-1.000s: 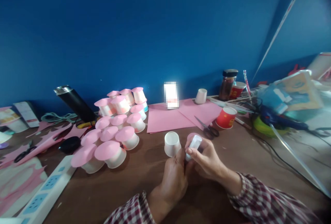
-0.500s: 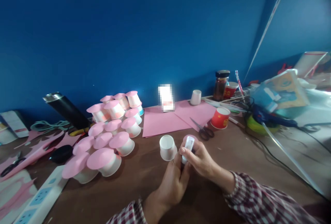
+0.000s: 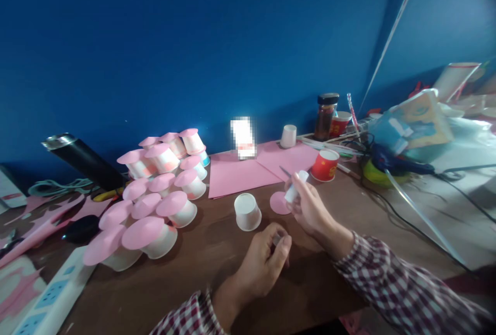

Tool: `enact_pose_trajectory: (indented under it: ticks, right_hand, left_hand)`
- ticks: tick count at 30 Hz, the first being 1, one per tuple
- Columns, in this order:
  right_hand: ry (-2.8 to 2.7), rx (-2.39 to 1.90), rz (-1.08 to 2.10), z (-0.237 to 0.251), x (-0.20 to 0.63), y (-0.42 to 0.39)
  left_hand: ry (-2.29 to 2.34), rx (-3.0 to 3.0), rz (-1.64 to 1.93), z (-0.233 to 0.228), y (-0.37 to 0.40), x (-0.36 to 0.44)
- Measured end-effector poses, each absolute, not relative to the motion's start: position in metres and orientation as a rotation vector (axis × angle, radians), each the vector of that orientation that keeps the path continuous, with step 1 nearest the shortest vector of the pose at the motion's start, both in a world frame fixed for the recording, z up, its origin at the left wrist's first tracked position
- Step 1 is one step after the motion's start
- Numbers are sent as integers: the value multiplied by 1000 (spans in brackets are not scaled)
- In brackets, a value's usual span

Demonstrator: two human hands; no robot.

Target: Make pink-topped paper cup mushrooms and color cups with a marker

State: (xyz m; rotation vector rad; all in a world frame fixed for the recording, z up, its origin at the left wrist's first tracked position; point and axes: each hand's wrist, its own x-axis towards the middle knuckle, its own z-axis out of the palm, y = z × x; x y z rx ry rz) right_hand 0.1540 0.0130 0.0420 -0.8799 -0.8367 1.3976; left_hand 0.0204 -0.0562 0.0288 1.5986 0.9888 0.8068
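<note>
Brown wooden table [image 3: 217, 268]: upturned white paper cup [image 3: 247, 212] at 11 o'clock of the left hand [image 3: 263, 265]; pink paper disc [image 3: 279, 203] just beside the right hand [image 3: 308, 206], red paper cup [image 3: 324, 165] at its 1 o'clock. Heap of pink-capped white cups [image 3: 155, 206] at 9 o'clock.

Versus 0.5 s ago: hands have parted; right hand lifted.

Right hand grasps small white glue stick [image 3: 295, 186], long axis tilted, top toward 1 o'clock. Left hand curled, pinching a small cap, barely visible.
</note>
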Motion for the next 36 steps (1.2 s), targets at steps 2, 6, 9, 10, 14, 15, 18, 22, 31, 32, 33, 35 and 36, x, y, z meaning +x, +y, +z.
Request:
enact_pose_trajectory:
  ticks: [2,6,9,10,14,15,18,22,31,32,33,35,36]
  right_hand:
    - [-691,-791,1543,43,158,17]
    - [-559,-674,1761,44,161,18]
    - [-509,-641,1820,46,160,18]
    - [-499,-627,1832,46,160,18]
    - [-458,-590,1844,45,158,21]
    - [-451,-591,1839,45,158,21]
    - [-468,-613,1822,44,157,21]
    - [-579,-618,1796,44,157,17]
    - [-706,-761,1657,44,155,15]
    - [-710,-760,1656,44,155,15]
    - [-712,-754,1657,45,155,15]
    - [-722,-741,1664,45,155,15]
    - [-730,-737,1668,45,155,15]
  left_hand:
    - [969,1558,804,31,-56,19]
    - [907,1421,807,31,-54,18]
    - [812,1284,847,27,-53,17]
    - [801,1257,898,27,-53,17]
    - [890,1211,1316,37,-45,4]
    - [906,1171,1469,41,-40,-2]
    - [951,975,1777,50,-21,-21]
    - [1025,705,1707,41,-1,-40]
    - [1676,1927,1215,13,14,-68]
    - [1710,2015,1100,11,14,-70]
    - [1736,2071,993,10,14,-71]
    - [1787,2143,850,9,13,-71]
    - [1807,2173,817,9,12,-71]
